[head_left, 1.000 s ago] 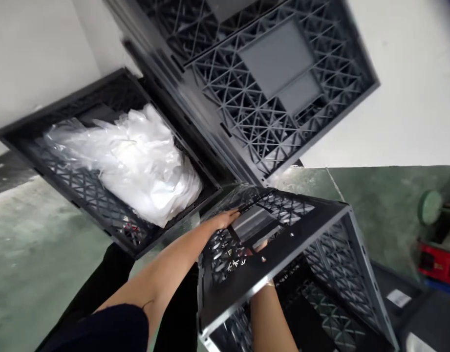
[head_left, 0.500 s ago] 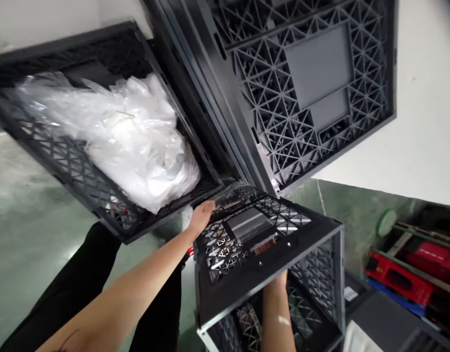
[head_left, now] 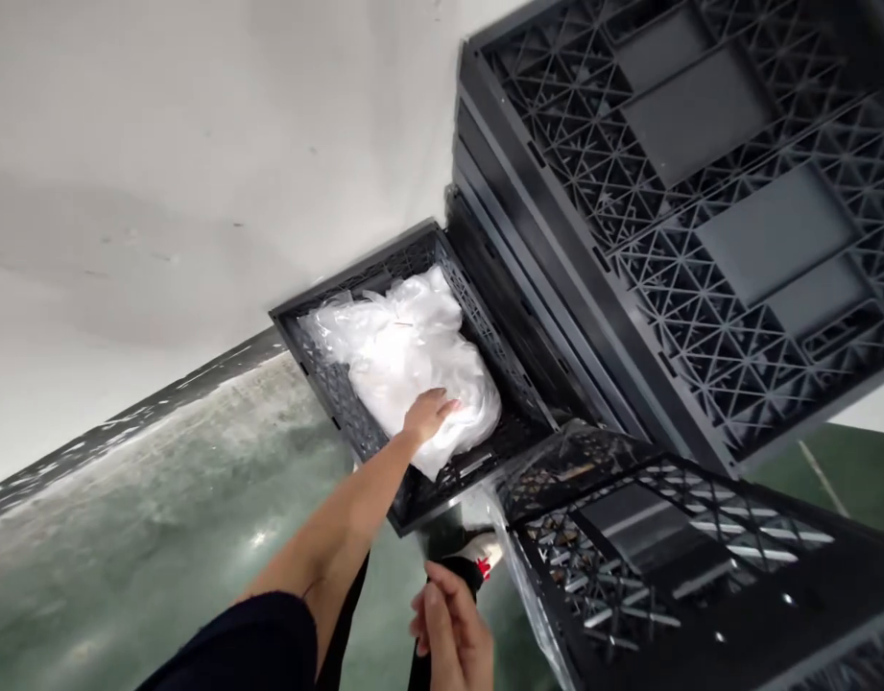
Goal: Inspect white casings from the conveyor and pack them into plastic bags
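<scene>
My left hand (head_left: 430,415) rests on a bundle of white, clear-edged plastic bags (head_left: 405,350), its fingers stretched over the lower right part. That bundle lies inside a black lattice-sided plastic crate (head_left: 341,403). Lower down, my right hand (head_left: 452,624) is held in the air with its fingers curled in and thumb against them; nothing shows in it. Just right of it, clear plastic film (head_left: 524,585) hangs along the side of another black crate (head_left: 758,585), which lies turned on its side.
Large dark grey crates (head_left: 701,192) are stacked at the upper right, their lattice bottoms facing me. A pale wall (head_left: 197,173) stands behind. Below is a green floor (head_left: 218,576), with a shoe (head_left: 485,549) near my right hand.
My left hand has left the edge of the crate on its side and gone onto the white plastic bags. My right hand has come out of that crate. The view has swung left.
</scene>
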`<state>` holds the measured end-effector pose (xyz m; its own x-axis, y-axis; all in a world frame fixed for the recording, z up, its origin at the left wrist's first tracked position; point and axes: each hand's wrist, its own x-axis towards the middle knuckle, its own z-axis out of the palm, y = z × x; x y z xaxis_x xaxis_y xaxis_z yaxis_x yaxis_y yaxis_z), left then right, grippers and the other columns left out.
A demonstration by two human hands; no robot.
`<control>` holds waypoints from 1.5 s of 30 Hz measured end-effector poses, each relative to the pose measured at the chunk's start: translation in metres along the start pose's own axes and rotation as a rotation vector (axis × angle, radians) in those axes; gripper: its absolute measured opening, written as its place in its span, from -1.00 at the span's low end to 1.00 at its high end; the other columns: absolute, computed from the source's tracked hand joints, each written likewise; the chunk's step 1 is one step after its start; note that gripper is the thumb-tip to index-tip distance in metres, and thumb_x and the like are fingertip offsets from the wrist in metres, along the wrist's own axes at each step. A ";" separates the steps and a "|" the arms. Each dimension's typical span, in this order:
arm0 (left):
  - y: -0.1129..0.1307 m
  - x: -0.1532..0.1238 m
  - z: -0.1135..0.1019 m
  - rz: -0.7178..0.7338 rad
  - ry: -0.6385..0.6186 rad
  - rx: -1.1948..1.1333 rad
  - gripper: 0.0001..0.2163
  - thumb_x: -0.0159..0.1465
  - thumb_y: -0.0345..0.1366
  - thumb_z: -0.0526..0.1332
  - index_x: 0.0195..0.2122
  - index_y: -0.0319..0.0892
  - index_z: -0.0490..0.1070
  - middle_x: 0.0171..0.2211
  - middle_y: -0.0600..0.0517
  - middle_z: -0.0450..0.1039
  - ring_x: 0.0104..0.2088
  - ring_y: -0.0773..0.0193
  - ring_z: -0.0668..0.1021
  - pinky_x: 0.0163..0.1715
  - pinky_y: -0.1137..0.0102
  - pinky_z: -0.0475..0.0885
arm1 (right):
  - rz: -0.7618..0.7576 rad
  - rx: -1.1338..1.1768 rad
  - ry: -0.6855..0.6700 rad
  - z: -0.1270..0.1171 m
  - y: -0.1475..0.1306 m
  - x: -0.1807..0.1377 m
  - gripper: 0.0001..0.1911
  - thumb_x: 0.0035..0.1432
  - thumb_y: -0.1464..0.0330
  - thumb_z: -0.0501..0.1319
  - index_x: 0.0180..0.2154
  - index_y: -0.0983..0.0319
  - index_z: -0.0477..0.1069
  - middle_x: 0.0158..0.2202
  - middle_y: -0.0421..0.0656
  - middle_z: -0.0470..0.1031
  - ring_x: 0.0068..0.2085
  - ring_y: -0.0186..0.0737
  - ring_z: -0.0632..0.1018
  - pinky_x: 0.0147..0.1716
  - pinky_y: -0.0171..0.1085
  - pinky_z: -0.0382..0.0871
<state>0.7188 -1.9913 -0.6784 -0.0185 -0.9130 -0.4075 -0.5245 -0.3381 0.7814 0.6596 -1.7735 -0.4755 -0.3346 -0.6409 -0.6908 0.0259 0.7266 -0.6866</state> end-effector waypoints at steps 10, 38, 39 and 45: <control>-0.025 0.020 -0.093 0.049 -0.030 0.133 -0.66 0.28 -0.12 0.01 -0.11 -0.22 0.42 -0.15 -0.11 0.52 -0.13 0.12 0.53 -0.15 0.31 0.39 | 0.015 0.248 0.493 0.028 -0.023 0.229 -0.49 0.04 0.16 0.14 0.00 0.29 0.33 -0.11 0.01 0.44 -0.18 -0.17 0.49 -0.43 -0.32 0.40; 0.047 0.009 -0.046 0.293 -0.467 0.638 -0.77 0.28 -0.15 0.16 -0.31 -0.21 0.46 -0.24 -0.04 0.50 -0.16 0.22 0.50 -0.05 0.19 0.34 | -0.058 -0.015 -0.001 0.004 0.100 0.045 -0.70 0.02 0.10 0.18 -0.36 0.17 0.52 -0.53 -0.17 0.46 -0.49 -0.22 0.46 -0.44 -0.24 0.40; 0.049 0.004 -0.060 0.288 -0.462 0.663 -0.78 0.28 -0.15 0.16 -0.33 -0.20 0.47 -0.25 -0.04 0.51 -0.17 0.22 0.50 -0.06 0.21 0.33 | -0.065 -0.017 0.015 -0.006 0.095 0.045 -0.69 0.03 0.11 0.18 -0.35 0.18 0.52 -0.52 -0.16 0.47 -0.48 -0.22 0.47 -0.42 -0.24 0.41; 0.098 -0.035 -0.126 0.266 -0.333 0.741 -0.73 0.24 -0.15 0.06 -0.42 -0.05 0.53 -0.30 -0.06 0.57 -0.22 0.05 0.53 -0.30 0.32 0.29 | -0.104 0.083 0.032 -0.042 0.004 0.048 -0.64 0.08 0.15 0.13 -0.22 0.25 0.48 -0.44 -0.14 0.51 -0.48 -0.26 0.49 -0.48 -0.30 0.37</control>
<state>0.7754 -2.0206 -0.5282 -0.4084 -0.7871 -0.4623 -0.8863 0.2208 0.4070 0.6044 -1.7912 -0.5024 -0.3693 -0.7028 -0.6080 0.0672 0.6323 -0.7718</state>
